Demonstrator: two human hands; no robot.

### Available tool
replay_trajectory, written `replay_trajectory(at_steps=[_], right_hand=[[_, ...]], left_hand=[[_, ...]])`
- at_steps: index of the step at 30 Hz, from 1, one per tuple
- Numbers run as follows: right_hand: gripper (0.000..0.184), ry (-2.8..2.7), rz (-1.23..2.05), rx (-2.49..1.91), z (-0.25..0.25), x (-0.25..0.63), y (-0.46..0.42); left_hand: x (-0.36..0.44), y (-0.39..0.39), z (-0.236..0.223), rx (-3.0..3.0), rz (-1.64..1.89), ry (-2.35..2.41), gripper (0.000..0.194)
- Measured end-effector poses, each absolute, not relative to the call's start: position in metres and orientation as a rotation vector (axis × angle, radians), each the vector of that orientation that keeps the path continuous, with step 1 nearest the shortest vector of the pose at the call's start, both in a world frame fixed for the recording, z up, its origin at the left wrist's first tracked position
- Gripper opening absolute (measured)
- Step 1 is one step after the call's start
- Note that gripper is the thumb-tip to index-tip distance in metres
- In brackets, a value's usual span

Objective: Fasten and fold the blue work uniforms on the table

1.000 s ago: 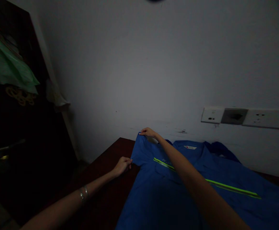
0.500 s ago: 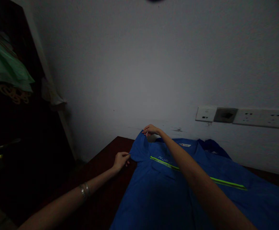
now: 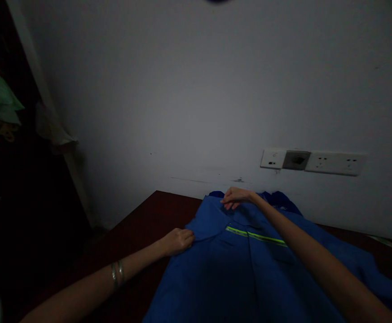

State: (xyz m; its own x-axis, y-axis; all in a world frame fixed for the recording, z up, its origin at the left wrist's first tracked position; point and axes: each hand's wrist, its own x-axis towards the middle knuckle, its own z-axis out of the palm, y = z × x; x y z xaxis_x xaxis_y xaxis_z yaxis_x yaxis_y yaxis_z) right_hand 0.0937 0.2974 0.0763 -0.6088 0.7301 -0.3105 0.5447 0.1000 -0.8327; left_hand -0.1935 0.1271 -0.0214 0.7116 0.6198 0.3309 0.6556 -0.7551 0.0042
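Here's the dark red bench (image 3: 169, 208), and across it lies the blue cloth jacket (image 3: 212, 269), neon-yellow striped! Bare left hand (image 3: 178, 241) clenches its left edge; bare right hand (image 3: 238, 197) curls at the top, pinching or not, can't tell.

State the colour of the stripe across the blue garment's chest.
The stripe is mainly bright yellow-green, seen best in the head view.

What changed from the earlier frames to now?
The sleeve of the blue garment, stretched out leftward before, now lies folded inward over the garment's front. The right hand moved rightward; whether it still grips cloth is unclear. The left hand still holds cloth at the garment's side. The garment remains on the table.
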Motion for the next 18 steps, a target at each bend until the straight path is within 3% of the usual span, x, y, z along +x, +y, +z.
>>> replay_trajectory(at_steps=[9,18], right_hand=[[0.013,-2.095,1.109,-1.518,-0.007,0.091,0.271],[0.010,-2.067,1.064,-1.488,-0.016,0.095,0.263]], left_hand=[[-0.188,0.123,-0.032,-2.675,-0.306,-0.910,0.029],[-0.186,0.108,-0.025,-2.637,-0.290,-0.971,0.025]])
